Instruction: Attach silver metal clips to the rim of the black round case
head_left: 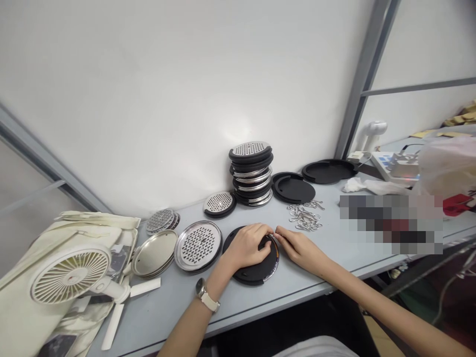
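A round black case (250,275) lies on the table in front of me, with a shiny metallic and orange edge showing along its right side. My left hand (250,244) rests over it, fingers curled onto its far right rim and thumb bent across the top. At that same rim my right hand (297,249) has thumb and forefinger pinched together, nearly touching the left fingertips. Whatever small piece sits between the right fingertips is too hidden to name. Just behind the right hand lies a pile of pear-shaped wire clips (304,218).
Left of the case are a perforated metal disc (199,246), plain metal discs (155,254) and a white fan (72,273). Behind stand a tall stack of discs (252,173) and black cases (295,188) near the wall. A power strip (403,168) sits far right.
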The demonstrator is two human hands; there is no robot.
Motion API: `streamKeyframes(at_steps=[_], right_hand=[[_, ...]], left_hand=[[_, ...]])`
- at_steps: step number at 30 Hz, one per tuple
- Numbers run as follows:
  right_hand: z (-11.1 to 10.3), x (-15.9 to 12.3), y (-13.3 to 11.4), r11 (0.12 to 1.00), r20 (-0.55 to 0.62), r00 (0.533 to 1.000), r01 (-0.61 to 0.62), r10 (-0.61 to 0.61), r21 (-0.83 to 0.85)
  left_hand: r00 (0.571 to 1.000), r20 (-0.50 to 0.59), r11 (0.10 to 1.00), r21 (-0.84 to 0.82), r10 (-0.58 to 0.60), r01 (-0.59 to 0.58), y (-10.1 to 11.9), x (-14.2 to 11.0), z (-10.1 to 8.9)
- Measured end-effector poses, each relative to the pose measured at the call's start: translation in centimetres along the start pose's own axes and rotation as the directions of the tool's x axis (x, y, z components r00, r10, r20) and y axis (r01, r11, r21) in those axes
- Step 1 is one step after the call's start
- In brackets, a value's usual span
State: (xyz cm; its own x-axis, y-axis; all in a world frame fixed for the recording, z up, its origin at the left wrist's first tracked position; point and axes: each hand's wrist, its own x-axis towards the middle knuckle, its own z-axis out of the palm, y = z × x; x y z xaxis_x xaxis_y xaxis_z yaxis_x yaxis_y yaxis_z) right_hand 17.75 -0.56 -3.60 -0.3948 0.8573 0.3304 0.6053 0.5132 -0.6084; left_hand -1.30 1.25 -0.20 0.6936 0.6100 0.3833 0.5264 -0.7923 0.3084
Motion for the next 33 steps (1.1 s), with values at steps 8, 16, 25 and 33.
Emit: streamKeyframes(at_steps=[8, 16, 25, 33], right_hand=[[-0.28, 0.07, -0.36, 1.000, 0.026, 1.000, 0.015, -0.015, 0.003], [-0.06, 0.03, -0.12, 1.000, 0.035, 0.999, 0.017, -0.016, -0.007], [0.10, 0.13, 0.18, 1.000, 0.037, 0.999, 0.026, -0.026, -0.011], [-0.08, -0.17, -0.04, 0.999, 0.021, 0.999, 0.025, -0.024, -0.025]], left_hand=[[1.000, -0.004, 1.000, -0.002, 0.007, -0.007, -0.10, -0.03, 0.08], [1.000, 0.010, 0.999, 0.039, 0.008, -0.008, -0.21, -0.02, 0.18], [1.000, 0.013, 1.000, 0.026, 0.005, -0.005, -0.27, 0.01, 0.04], [1.000, 0.013, 1.000, 0.014, 0.011, -0.011, -0.22, 0.01, 0.12]])
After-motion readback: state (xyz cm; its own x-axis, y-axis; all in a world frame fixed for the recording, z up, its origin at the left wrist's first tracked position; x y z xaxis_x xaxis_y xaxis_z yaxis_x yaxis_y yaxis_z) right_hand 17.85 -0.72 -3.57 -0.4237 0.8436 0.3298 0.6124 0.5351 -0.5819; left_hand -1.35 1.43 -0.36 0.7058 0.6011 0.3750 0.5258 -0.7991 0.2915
